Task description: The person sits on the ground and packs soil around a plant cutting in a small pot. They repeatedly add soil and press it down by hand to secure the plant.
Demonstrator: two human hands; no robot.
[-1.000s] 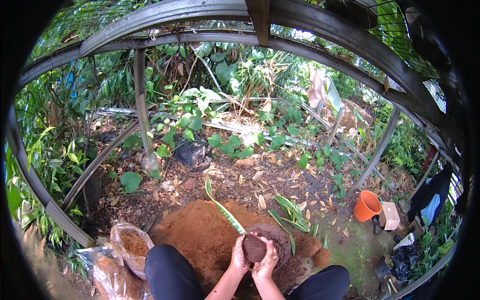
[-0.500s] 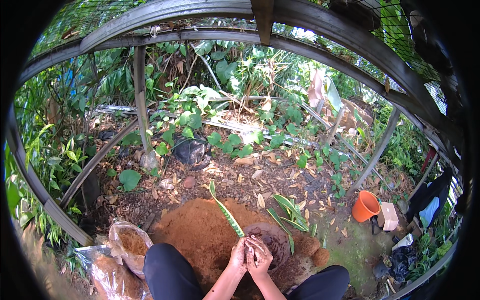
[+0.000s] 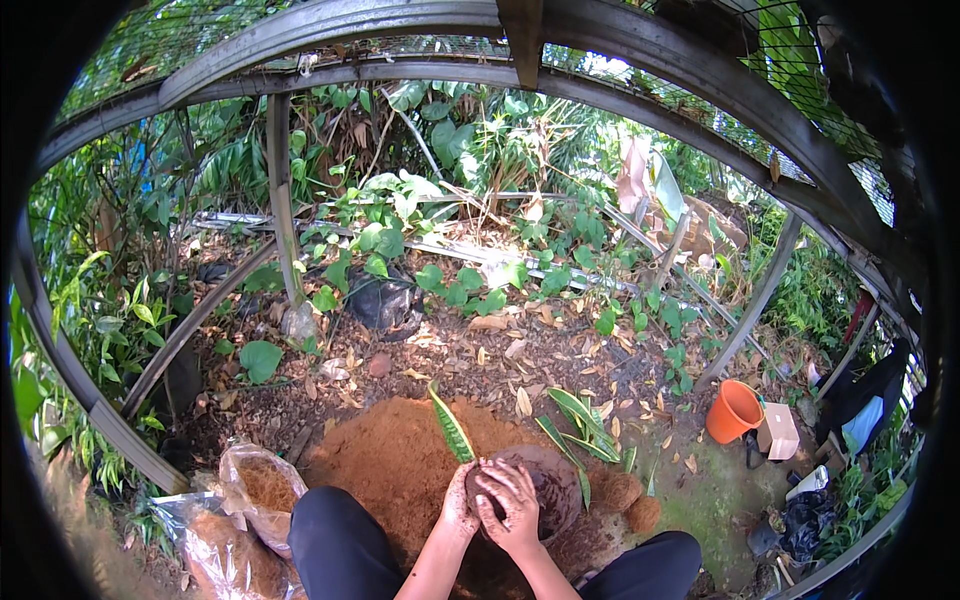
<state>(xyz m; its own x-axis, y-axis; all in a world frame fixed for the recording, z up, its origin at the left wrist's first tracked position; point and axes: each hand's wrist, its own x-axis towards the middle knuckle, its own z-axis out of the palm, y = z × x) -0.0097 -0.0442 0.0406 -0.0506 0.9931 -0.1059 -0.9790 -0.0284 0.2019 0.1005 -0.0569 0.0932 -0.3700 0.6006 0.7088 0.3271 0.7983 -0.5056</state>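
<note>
A green, yellow-edged snake plant leaf (image 3: 452, 425) points up and away from between my cupped hands. Brown, wet-looking soil shows between the palms, around the leaf's lower end, which is hidden. My left hand (image 3: 457, 505) closes round the clump from the left, its fingers partly covered. Over the right side curls my right hand (image 3: 512, 500), fingers bent and smeared with mud. Just behind and right of it lies a round, dark, muddy basin (image 3: 560, 490). More cut snake plant leaves (image 3: 580, 425) rest on the ground beyond the basin.
A mound of brown coco peat (image 3: 370, 450) spreads before my knees. Plastic bags of fibre (image 3: 265, 485) stand at left. Two fibrous brown balls (image 3: 620, 490) sit right of the basin. An orange bucket (image 3: 733, 412) and a cardboard box (image 3: 777, 432) stand farther right.
My hands have spread a little apart and turned round the clump, showing more brown soil between them. The leaf has shifted slightly right and its tip has dropped nearer my hands.
</note>
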